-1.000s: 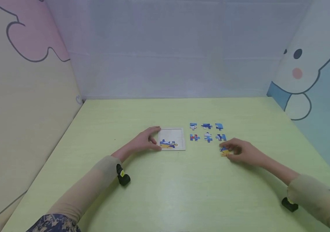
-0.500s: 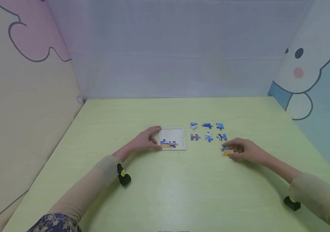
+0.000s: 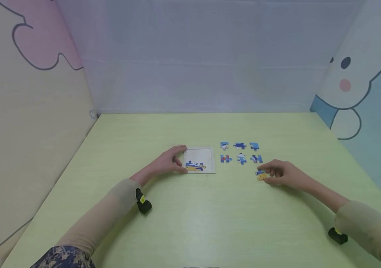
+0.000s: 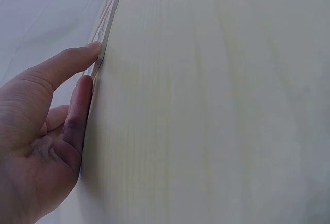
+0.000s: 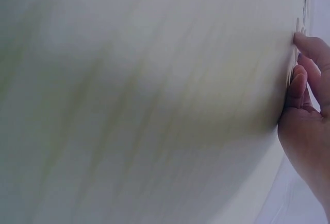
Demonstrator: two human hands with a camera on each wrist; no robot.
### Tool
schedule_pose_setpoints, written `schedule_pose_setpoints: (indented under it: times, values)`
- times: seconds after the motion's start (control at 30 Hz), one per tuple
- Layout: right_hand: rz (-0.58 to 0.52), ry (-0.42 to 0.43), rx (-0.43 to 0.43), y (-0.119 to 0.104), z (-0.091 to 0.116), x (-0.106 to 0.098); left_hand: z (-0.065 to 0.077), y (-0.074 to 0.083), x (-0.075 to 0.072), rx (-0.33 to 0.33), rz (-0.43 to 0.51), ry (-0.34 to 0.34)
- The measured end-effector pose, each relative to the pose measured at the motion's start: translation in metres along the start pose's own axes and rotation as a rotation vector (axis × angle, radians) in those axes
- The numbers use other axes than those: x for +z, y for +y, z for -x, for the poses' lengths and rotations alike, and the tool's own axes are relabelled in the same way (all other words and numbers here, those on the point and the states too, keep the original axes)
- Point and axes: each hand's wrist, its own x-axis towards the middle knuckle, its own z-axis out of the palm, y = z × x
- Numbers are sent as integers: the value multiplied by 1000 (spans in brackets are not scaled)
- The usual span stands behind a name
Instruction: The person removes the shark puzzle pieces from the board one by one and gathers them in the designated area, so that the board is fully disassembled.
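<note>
In the head view a white square puzzle tray [image 3: 213,160] lies on the table, with a few joined puzzle pieces [image 3: 195,166] along its lower left inside. My left hand [image 3: 165,162] holds the tray's left side, index finger at the upper corner and thumb at the lower one. The left wrist view shows that hand [image 4: 46,121] at the tray's thin edge. To the right, the thumb and index finger of my right hand [image 3: 285,175] pinch a blue-and-yellow puzzle piece [image 3: 261,175], which lies flat or almost flat on the table. My fingers partly cover it.
Several loose blue puzzle pieces [image 3: 241,158] lie in two rows between the tray and my right hand. The pale green table [image 3: 190,216] reaches back to a plain lilac wall [image 3: 190,56], with printed panels on both sides.
My right fingertips have slid slightly to the right along the blue-and-yellow puzzle piece, showing more of it. The left hand and tray keep their places; the head view shifts a little.
</note>
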Motion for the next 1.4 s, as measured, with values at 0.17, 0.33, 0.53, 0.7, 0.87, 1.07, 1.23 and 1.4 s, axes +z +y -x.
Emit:
schedule_pose_setpoints:
  times: [0.17, 0.33, 0.53, 0.7, 0.87, 1.07, 1.23, 1.4]
  values:
    - [-13, 20, -1, -1, 1, 1, -1, 0, 0, 2, 2, 3]
    - [-5, 39, 7, -3, 4, 1, 0, 1, 0, 3, 4, 2]
    - [20, 66, 43, -2, 4, 2, -1, 0, 1, 2, -3, 2]
    - [8, 74, 36, -1, 4, 2, -1, 0, 1, 0, -2, 3]
    - [-8, 65, 36, -3, 5, 1, -1, 1, 0, 0, 1, 0]
    - [-10, 64, 33, -4, 5, 1, 0, 2, 0, -1, 5, -1]
    - [-5, 65, 34, -3, 5, 1, 1, 2, 0, 6, 1, -1]
    - [7, 72, 25, -2, 5, 2, 1, 2, 0, 12, 5, 0]
